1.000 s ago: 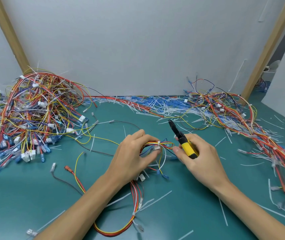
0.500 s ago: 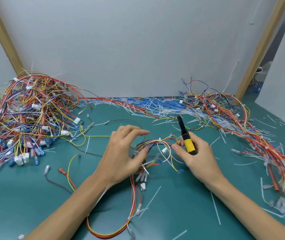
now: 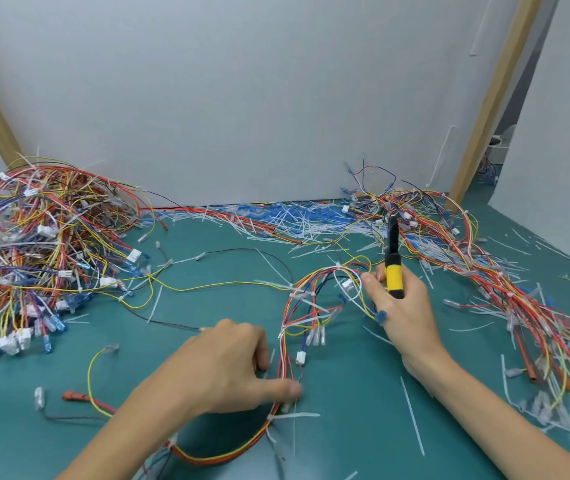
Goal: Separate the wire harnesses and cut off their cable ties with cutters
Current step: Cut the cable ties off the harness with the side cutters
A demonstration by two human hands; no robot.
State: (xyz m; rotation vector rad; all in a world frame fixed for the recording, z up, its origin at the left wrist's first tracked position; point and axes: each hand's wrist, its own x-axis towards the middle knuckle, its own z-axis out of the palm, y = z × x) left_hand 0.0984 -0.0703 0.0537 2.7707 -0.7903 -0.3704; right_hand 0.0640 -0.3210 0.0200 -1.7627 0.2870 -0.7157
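Head: harness pile [image 3: 41, 254] left, cut ties [image 3: 311, 225] littering mat [image 3: 207, 310], cutters [image 3: 394, 277] in right hand [image 3: 406, 317]

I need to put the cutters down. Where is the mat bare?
Barest: the mat between the left hand and the forearm of the right hand holding the cutters, and left of the left hand, before the left harness pile. Crowded: that pile, the right pile, cut ties along the wall.

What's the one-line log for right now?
left hand: at wire harness, grip unclear | right hand: holds yellow cutters, tip up, not cutting | cable tie: on harness, uncut
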